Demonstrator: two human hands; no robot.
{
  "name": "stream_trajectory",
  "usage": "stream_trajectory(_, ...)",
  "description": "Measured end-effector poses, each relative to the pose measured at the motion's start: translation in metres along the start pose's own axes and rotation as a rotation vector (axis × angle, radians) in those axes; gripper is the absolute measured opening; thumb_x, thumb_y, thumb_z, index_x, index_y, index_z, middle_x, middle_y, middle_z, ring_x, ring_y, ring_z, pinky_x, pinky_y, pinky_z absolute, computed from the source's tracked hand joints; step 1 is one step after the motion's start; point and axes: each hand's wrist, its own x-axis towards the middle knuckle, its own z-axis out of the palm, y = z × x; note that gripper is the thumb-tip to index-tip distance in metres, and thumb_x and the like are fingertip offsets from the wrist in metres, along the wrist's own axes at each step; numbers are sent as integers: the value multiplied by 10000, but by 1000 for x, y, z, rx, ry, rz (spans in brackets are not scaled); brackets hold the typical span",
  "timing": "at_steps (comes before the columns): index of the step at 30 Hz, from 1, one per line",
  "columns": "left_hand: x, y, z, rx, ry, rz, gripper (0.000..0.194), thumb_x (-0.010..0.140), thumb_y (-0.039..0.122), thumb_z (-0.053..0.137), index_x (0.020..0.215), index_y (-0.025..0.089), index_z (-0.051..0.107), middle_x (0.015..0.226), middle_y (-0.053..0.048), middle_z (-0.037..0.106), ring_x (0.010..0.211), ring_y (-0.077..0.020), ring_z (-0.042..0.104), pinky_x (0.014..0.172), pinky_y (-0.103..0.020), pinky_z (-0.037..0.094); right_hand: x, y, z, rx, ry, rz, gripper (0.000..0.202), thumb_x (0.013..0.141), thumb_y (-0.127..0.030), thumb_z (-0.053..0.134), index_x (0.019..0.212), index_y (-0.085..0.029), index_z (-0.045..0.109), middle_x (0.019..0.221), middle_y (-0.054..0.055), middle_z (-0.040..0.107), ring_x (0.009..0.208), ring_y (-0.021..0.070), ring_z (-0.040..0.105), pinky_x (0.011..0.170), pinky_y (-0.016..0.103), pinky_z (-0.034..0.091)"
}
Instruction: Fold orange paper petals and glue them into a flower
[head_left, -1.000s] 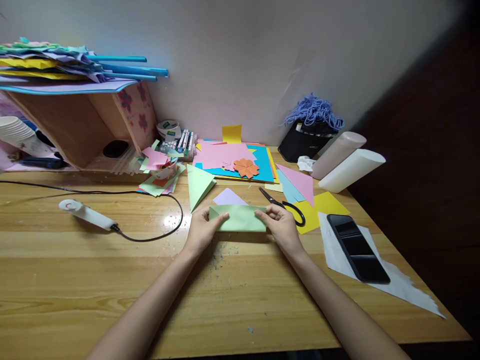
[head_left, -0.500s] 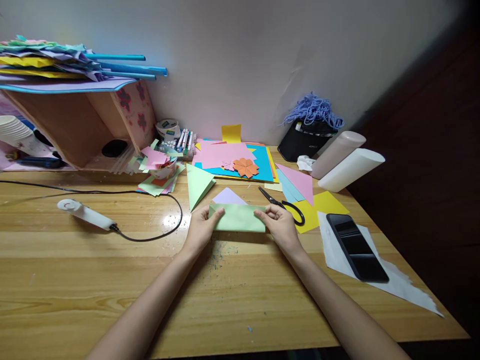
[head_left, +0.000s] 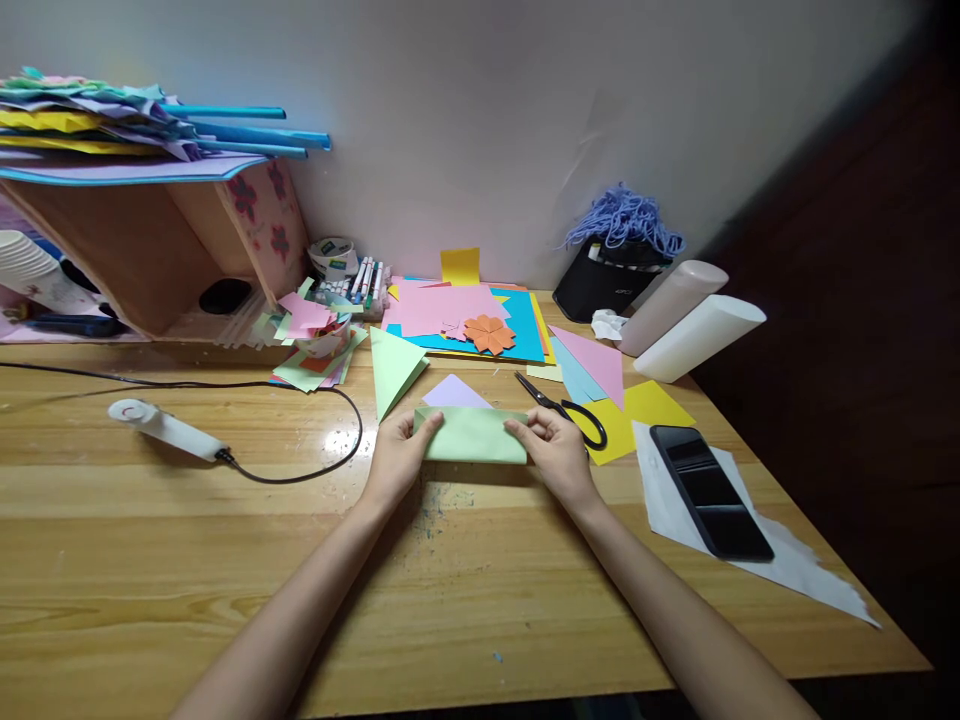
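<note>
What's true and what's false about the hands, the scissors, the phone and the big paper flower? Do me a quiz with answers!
1. The left hand and right hand both hold one green paper. True.
2. The scissors are in the right hand. False: they lie partly over yellow paper.
3. The phone rests on white paper. True.
4. The big paper flower is blue. False: it's orange.

Lower left of frame: open table [head_left: 150, 580], passable. White device [head_left: 166, 431] and cable [head_left: 281, 481] bar the way above. Right of centre, scissors [head_left: 557, 404] crowd the hands [head_left: 562, 460]; farther right, phone [head_left: 709, 490] obstructs.
</note>
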Motion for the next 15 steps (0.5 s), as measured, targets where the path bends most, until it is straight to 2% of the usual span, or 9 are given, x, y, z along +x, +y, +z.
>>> stream_trajectory(6, 1, 1, 0, -10, 13, 9, 421, 700, 526, 555, 529, 147, 489, 505, 42, 424, 484, -80, 331, 452, -190, 238, -1, -1, 0, -44, -5, -18, 371, 712, -473, 600, 591, -190, 394, 468, -77, 331, 428, 61, 265, 422, 203, 225)
stream_trajectory(9, 2, 4, -1, 13, 8, -7, 423, 710, 531, 541, 536, 147, 502, 486, 47, 406, 466, -78, 316, 441, -194, 226, -1, -1, 0, -61, -7, -42, 376, 726, -455, 594, 582, -192, 368, 469, -83, 287, 434, 62, 241, 429, 207, 203)
stream_trajectory(12, 3, 7, -6, 99, -32, -14, 396, 692, 518, 563, 590, 136, 588, 505, 30, 470, 474, -90, 364, 438, -200, 238, 0, 0, -1, -58, -31, -47, 349, 742, -438, 584, 600, -192, 380, 486, -79, 296, 448, 67, 247, 439, 209, 202)
stream_trajectory(15, 4, 10, -14, 224, -93, 29, 344, 652, 480, 617, 690, 141, 661, 617, -6, 595, 551, -129, 480, 482, -209, 314, 2, 2, -2, -48, -80, -35, 325, 743, -433, 586, 618, -189, 412, 499, -72, 322, 459, 72, 271, 451, 211, 211)
